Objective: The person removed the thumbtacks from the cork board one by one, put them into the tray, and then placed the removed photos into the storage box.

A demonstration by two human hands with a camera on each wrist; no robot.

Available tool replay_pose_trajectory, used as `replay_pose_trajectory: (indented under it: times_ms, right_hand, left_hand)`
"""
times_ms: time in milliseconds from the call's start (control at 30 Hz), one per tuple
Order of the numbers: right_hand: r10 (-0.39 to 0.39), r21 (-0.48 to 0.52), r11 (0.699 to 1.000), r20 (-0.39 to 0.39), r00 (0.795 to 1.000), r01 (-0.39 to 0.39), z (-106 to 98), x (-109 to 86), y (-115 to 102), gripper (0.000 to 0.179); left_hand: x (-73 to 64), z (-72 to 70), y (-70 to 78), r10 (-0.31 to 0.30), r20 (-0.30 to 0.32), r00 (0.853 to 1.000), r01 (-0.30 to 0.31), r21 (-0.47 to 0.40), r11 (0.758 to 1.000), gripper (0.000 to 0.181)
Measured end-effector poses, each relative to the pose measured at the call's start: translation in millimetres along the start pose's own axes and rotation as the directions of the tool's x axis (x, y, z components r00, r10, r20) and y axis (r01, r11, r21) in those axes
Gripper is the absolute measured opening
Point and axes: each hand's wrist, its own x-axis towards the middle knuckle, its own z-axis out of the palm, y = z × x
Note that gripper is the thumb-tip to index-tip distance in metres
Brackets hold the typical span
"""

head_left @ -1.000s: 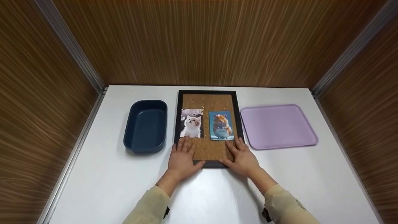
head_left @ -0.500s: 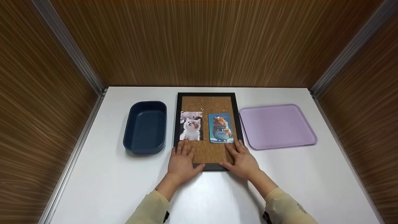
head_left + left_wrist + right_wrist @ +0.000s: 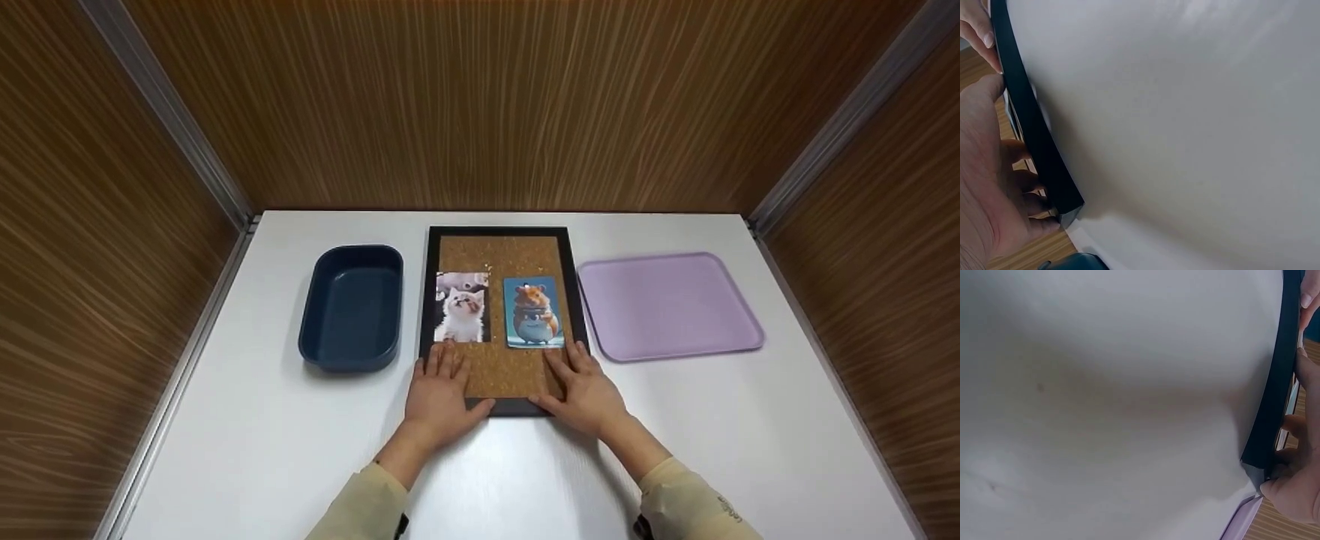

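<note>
A cork board (image 3: 504, 371) with a black frame lies in the middle of the white table in the head view. My left hand (image 3: 439, 401) rests flat over its near left corner, fingers spread and thumb along the near edge. My right hand (image 3: 591, 396) lies likewise on the near right corner. On the cork, a kitten picture card (image 3: 461, 309) is at left and a hamster picture card (image 3: 533, 313) at right, just beyond my fingertips. Both wrist views show the frame's near side, a black frame edge (image 3: 1039, 129), with the fingers over it.
A dark blue rectangular dish (image 3: 352, 311) stands left of the board. To the right lies a pale purple tray (image 3: 671, 307), its left edge close beside the frame. Wood-grain panels (image 3: 480, 105) enclose the back and sides of the white table (image 3: 495, 480).
The cork board, with both cards on it, has slid slightly toward me, and both hands have moved with it. The view has shifted a little; the dish and tray keep their places.
</note>
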Motion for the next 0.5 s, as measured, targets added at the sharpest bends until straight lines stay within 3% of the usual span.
replay_pose_trajectory:
  times_ms: [500]
  right_hand:
    - [-0.014, 0.001, 1.000, -0.013, 1.000, 0.014, -0.6, -15.3, -1.1, 0.089]
  left_hand:
    - [-11.1, -1.2, 6.7, 0.015, -0.013, 1.000, -0.015, 0.001, 1.000, 0.090]
